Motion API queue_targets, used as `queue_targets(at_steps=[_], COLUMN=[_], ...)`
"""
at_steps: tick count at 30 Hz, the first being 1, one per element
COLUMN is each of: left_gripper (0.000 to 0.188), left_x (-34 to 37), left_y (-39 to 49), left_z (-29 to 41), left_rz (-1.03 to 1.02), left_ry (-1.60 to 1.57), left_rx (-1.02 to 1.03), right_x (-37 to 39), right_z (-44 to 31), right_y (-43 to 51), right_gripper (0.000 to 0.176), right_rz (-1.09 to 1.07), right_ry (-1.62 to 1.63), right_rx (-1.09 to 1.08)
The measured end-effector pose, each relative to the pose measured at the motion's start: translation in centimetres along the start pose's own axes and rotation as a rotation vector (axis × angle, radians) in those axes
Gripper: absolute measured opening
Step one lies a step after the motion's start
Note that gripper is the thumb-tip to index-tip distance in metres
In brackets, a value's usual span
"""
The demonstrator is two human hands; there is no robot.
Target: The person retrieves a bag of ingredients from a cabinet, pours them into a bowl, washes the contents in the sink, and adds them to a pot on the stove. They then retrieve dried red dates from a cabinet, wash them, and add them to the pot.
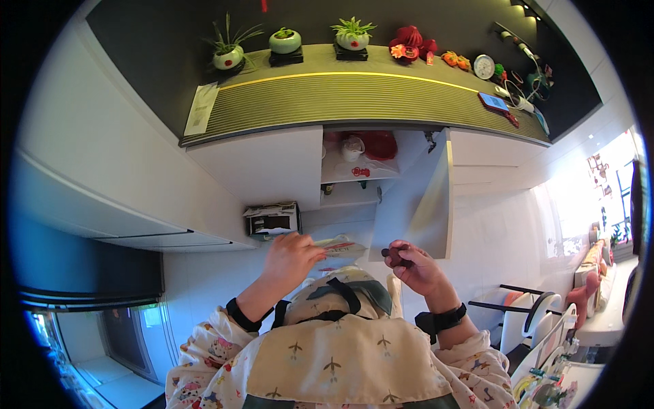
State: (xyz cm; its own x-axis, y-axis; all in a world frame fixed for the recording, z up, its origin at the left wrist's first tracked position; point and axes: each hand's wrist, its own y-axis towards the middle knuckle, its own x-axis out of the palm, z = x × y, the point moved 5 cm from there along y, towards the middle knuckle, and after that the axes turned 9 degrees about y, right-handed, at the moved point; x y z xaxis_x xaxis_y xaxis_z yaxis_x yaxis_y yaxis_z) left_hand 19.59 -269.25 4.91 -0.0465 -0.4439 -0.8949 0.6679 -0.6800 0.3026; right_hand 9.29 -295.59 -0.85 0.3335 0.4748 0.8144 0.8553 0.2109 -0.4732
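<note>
My left hand [292, 254] pinches the edge of a see-through plastic bag [343, 249] with red print. The bag hangs in front of my apron [334, 358], and I cannot tell what is inside it. To the right, my right hand [420, 268] grips small dark reddish-brown pieces [396, 256], which look like dried fruit. The fingers partly cover them, so their number is unclear. Beyond both hands is a white cabinet with its door [424, 214] swung out. On its upper shelf sit a white container [352, 148] and a red basin [379, 144].
A box with papers [273, 219] stands on the floor at the cabinet's foot. The countertop [337, 97] holds potted plants [352, 37], red ornaments [409, 43], a phone [493, 101] and white cables. A white chair [531, 317] is at the right.
</note>
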Motion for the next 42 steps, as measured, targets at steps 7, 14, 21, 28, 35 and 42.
queue_targets(at_steps=[7,14,21,28,35,42], left_gripper=[0.014,0.027,0.032,0.028,0.024,0.024], left_x=[2.5,11.0,20.0,31.1,39.7,42.4], left_y=[2.2,7.4,17.0,27.4,36.6,41.0], left_z=[0.7,-0.6,-3.5,-7.7,-11.2,-11.0], left_rz=[0.028,-0.21,-0.175,0.15,0.589,0.581], left_ry=[-0.025,0.085,-0.096,-0.15,0.095,0.156], left_rx=[0.001,-0.062,-0.338,-0.424,-0.344,-0.388], right_x=[1.2,0.2,-2.2,-6.3,-9.9,-11.7], right_z=[-1.4,-5.6,-10.7,-15.1,-16.0,-16.7], right_y=[-2.0,-4.5,-5.8,-7.5,-10.5,-11.9], right_gripper=[0.021,0.023,0.026,0.022,0.021,0.025], right_rz=[-0.055,-0.044,-0.034,0.041,0.216,0.39], right_ry=[0.048,0.048,0.132,0.13,0.213,0.168], right_rx=[-0.07,-0.15,-0.217,-0.343,-0.363,-0.379])
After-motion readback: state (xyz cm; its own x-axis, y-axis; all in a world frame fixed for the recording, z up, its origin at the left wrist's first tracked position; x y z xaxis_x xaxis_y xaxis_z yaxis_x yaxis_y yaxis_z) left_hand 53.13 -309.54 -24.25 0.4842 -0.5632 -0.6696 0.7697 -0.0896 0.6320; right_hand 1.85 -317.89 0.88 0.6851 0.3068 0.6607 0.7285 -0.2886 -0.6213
